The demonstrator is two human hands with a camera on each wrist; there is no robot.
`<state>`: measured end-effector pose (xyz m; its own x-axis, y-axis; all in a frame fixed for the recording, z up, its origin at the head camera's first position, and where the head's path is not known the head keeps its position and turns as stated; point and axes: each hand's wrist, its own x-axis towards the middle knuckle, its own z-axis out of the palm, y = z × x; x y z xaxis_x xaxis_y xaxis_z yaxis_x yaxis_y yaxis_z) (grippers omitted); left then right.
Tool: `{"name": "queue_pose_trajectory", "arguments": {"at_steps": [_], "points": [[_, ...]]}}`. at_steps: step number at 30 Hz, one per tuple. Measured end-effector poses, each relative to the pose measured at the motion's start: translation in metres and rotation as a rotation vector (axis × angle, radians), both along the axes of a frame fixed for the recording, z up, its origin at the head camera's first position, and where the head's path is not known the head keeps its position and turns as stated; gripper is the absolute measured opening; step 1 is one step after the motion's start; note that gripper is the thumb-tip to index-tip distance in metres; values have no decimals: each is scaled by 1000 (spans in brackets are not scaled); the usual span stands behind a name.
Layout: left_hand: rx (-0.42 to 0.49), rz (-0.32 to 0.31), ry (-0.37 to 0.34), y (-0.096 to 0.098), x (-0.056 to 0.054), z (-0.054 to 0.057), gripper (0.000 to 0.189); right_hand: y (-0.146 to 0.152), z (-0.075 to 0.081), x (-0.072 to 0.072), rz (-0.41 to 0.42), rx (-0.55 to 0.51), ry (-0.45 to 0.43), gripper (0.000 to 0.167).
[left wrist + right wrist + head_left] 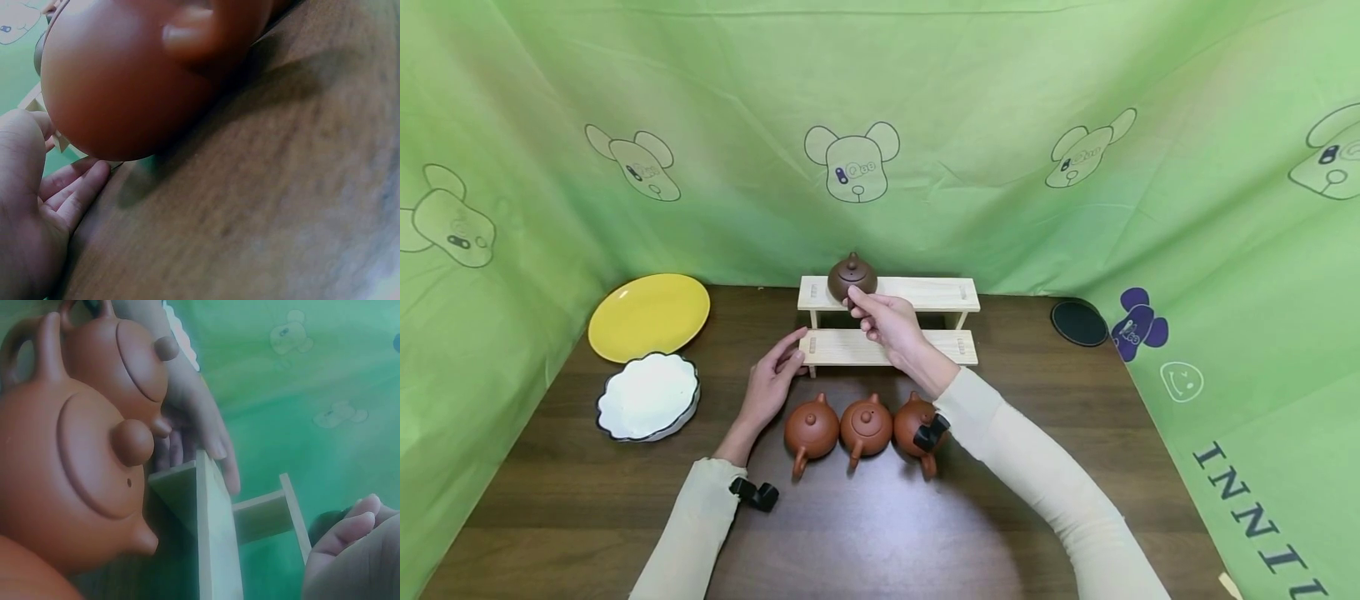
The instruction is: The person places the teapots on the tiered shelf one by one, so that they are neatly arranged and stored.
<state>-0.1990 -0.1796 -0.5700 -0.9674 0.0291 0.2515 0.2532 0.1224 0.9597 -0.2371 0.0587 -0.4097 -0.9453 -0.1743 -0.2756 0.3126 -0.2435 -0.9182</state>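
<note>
In the head view my right hand [895, 329] pinches the near side of a dark brown teapot [848, 271], apparently by its handle, which the fingers hide. This teapot is at the left end of the upper tier of a two-tier wooden display rack [846, 348]; whether it bears fully on the board cannot be told. My left hand [767, 390] holds the left end of the lower tier, as the right wrist view also shows. Three reddish-brown clay teapots, left [808, 429], middle [867, 423] and right [907, 425], stand in a row before the rack, handles toward me.
At the left lie a yellow oval plate [651, 317] and a white scalloped dish [649, 396] with a dark rim. A black oval coaster [1078, 322] lies at the far right. Green printed cloth [970, 208] encloses the brown wooden table [550, 500] at the back and sides.
</note>
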Motion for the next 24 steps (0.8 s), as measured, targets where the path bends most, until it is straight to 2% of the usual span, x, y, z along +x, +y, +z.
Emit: {"name": "queue_pose_trajectory", "arguments": {"at_steps": [2,4,6,11,14,19,24], "points": [[4,3,11,2,3,6,45,2,0,1,-12,-15,1,20],[4,8,14,2,4,7,45,5,0,1,-24,-29,4,19],[7,8,-14,1,2,4,45,8,1,2,-33,-32,7,19],[11,-1,-80,-5,-9,-15,45,18,1,4,-61,-32,-4,18],[7,-12,-75,-8,-12,-20,45,24,2,6,-68,-36,-16,17],[-7,-6,-12,-7,-10,-15,43,32,3,11,-58,-45,-30,16],[26,-3,-23,-3,-6,-8,42,39,2,19,-47,-62,-47,20]]}}
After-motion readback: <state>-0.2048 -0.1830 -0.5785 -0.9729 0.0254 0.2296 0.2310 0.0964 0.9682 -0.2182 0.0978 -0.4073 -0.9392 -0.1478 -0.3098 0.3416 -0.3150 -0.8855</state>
